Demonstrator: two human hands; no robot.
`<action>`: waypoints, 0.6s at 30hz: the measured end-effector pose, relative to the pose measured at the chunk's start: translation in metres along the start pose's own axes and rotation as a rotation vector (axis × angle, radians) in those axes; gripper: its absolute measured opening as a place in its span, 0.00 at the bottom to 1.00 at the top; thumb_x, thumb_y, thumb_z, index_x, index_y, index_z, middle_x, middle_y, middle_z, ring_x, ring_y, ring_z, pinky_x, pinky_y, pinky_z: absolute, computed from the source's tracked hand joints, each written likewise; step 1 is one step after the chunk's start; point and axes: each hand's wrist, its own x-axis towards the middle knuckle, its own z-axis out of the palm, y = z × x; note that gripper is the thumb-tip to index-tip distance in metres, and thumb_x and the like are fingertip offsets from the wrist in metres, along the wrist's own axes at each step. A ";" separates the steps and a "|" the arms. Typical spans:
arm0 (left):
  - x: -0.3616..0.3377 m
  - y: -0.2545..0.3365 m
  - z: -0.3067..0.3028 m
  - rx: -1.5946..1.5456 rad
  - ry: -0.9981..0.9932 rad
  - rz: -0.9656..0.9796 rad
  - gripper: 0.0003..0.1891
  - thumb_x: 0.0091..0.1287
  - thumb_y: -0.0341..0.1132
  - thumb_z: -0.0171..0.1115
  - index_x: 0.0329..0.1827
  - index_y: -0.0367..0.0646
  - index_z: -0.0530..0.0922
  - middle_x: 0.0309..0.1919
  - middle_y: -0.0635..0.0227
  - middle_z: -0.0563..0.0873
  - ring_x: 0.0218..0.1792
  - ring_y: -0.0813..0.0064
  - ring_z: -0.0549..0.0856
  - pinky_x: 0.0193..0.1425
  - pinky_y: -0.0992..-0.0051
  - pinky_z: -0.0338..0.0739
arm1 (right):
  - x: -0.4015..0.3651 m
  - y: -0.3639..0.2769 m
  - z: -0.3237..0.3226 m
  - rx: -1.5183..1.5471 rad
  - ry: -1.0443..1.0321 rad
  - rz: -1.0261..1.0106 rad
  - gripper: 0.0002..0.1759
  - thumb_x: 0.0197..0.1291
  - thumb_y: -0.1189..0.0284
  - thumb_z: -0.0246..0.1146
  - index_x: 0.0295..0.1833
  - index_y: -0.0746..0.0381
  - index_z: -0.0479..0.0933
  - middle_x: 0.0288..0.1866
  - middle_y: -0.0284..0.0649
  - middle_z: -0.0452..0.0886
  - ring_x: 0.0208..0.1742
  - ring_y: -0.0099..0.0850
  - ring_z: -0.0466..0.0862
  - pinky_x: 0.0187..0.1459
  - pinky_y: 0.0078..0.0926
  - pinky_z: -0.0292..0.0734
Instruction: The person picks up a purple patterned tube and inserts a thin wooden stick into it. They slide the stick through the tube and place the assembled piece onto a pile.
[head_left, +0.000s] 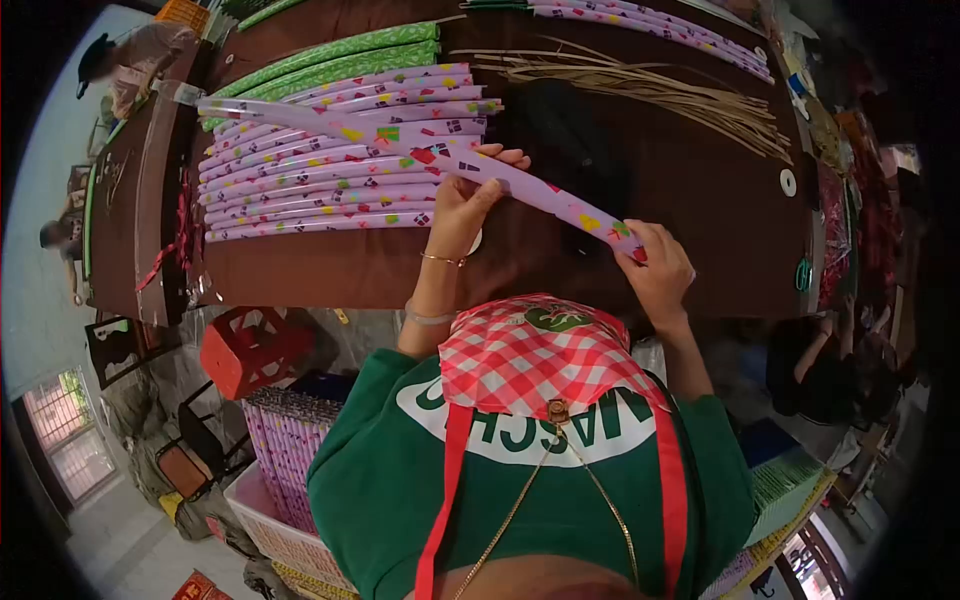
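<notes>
A long lilac roll of wrapping paper [545, 194] with small coloured pictures slants across in front of me. Clear film covers it and runs past its far left end. My left hand [460, 214] is closed around the roll near its middle, thumb on top. At the lower right end, my right hand [657, 265] grips the roll with its fingers wrapped over it. Under and behind the held roll lies a row of similar lilac rolls [310, 208] on the brown-covered table [330, 275].
Green patterned rolls [350, 52] lie beyond the lilac ones. Thin tan strips [640, 82] spread at the back right, near a white tape ring [788, 182] and green-handled scissors [803, 273]. A red stool [250, 350] and a crate of rolls [270, 520] stand left. Other people sit around.
</notes>
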 end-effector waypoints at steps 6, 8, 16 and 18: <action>-0.010 -0.002 -0.008 -0.020 -0.030 0.035 0.20 0.64 0.29 0.57 0.57 0.33 0.65 0.52 0.54 0.76 0.57 0.58 0.75 0.61 0.65 0.69 | 0.009 0.005 -0.004 -0.174 0.029 -0.109 0.29 0.37 0.75 0.72 0.50 0.54 0.72 0.41 0.36 0.75 0.42 0.34 0.77 0.40 0.31 0.71; -0.012 -0.003 -0.009 0.015 -0.003 0.021 0.19 0.64 0.29 0.57 0.56 0.33 0.65 0.52 0.55 0.77 0.56 0.59 0.75 0.61 0.65 0.70 | 0.011 0.003 -0.004 -0.161 -0.027 -0.075 0.28 0.40 0.72 0.71 0.51 0.55 0.72 0.42 0.36 0.75 0.42 0.35 0.77 0.42 0.32 0.70; -0.016 -0.015 -0.003 0.107 0.052 -0.077 0.17 0.64 0.32 0.58 0.53 0.35 0.68 0.49 0.60 0.79 0.53 0.69 0.78 0.55 0.74 0.73 | 0.044 -0.020 0.001 0.232 -0.425 0.089 0.23 0.57 0.56 0.58 0.50 0.61 0.73 0.41 0.43 0.77 0.43 0.42 0.76 0.48 0.36 0.67; -0.017 -0.019 0.003 0.090 0.044 -0.095 0.17 0.63 0.31 0.58 0.52 0.35 0.68 0.49 0.60 0.79 0.52 0.69 0.78 0.55 0.74 0.73 | 0.057 -0.030 0.010 0.285 -0.424 0.130 0.20 0.61 0.56 0.54 0.48 0.61 0.74 0.39 0.44 0.79 0.42 0.43 0.78 0.46 0.34 0.70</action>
